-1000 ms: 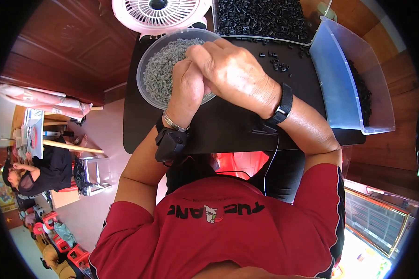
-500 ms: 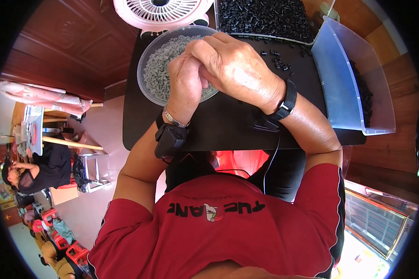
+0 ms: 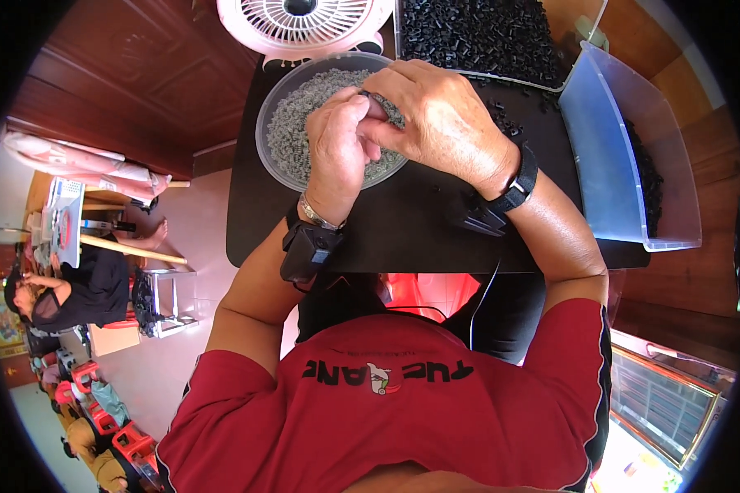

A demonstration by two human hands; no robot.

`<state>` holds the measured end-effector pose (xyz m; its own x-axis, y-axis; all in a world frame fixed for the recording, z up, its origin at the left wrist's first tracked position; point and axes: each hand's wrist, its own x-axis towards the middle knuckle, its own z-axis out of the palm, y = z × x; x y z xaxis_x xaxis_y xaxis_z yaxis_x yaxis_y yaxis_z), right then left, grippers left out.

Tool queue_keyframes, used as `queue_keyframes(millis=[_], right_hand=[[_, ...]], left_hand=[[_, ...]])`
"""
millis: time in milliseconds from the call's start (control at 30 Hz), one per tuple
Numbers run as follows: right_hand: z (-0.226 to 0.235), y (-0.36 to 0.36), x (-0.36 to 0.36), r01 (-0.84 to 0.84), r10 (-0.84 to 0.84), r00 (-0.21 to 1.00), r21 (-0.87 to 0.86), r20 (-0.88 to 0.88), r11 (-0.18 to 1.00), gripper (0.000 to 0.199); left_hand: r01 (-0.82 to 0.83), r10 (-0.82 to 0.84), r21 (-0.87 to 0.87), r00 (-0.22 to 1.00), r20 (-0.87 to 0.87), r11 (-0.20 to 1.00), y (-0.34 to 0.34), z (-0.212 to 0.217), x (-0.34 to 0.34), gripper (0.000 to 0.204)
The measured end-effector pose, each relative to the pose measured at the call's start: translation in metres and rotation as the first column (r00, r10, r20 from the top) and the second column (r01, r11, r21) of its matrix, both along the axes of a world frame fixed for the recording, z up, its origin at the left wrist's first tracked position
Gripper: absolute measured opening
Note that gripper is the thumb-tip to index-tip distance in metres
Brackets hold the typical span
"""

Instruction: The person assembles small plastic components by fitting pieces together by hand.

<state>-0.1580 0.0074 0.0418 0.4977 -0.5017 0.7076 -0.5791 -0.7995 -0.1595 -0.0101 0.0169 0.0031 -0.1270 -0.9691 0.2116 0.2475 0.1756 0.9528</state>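
My left hand (image 3: 338, 144) and my right hand (image 3: 436, 123) meet over a round clear bowl (image 3: 273, 115) full of small grey parts. The fingers of both hands are pinched together at one spot above the bowl, on something small that the fingers hide. A black table (image 3: 403, 238) carries the bowl. Behind my right hand stands a clear tray (image 3: 477, 33) heaped with small black parts, and several of these lie loose on the table (image 3: 510, 123). Each wrist wears a black band with a device.
A pink fan (image 3: 300, 20) stands behind the bowl. A tilted clear plastic bin (image 3: 612, 156) holding black parts sits at the table's right edge. On the floor to the left another person (image 3: 66, 287) sits near a low table, with red stools nearby.
Both hands stayed together over the bowl and shifted a little; the fingertips now pinch closer at its middle.
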Motion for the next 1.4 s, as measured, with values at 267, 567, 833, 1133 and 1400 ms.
queue_keyframes(millis=[267,567,833,1133,1400], right_hand=[[0.002,0.000,-0.001,0.052,-0.059,0.993,-0.071,-0.102,0.996,0.025],[0.000,-0.005,-0.005,0.054,-0.064,0.993,-0.102,-0.095,0.993,0.022],[0.004,-0.001,-0.006,-0.008,0.006,1.000,-0.074,-0.027,0.997,0.020],[-0.004,-0.001,-0.001,-0.019,0.020,1.000,-0.097,0.009,0.995,0.019],[-0.010,-0.002,0.001,-0.011,0.011,1.000,-0.057,-0.011,0.998,0.019]], left_hand=[[0.027,-0.027,-0.002,1.000,0.008,1.000,-0.001,0.003,0.001,0.030],[0.101,-0.101,-0.008,0.994,0.046,0.995,-0.003,0.000,0.004,0.036],[0.095,-0.074,-0.108,0.980,0.183,0.990,0.003,0.006,0.008,0.037],[-0.012,0.049,-0.181,0.978,0.202,0.983,0.005,0.005,0.006,0.034],[-0.035,0.061,-0.162,0.984,0.164,0.986,0.007,0.002,0.003,0.035]])
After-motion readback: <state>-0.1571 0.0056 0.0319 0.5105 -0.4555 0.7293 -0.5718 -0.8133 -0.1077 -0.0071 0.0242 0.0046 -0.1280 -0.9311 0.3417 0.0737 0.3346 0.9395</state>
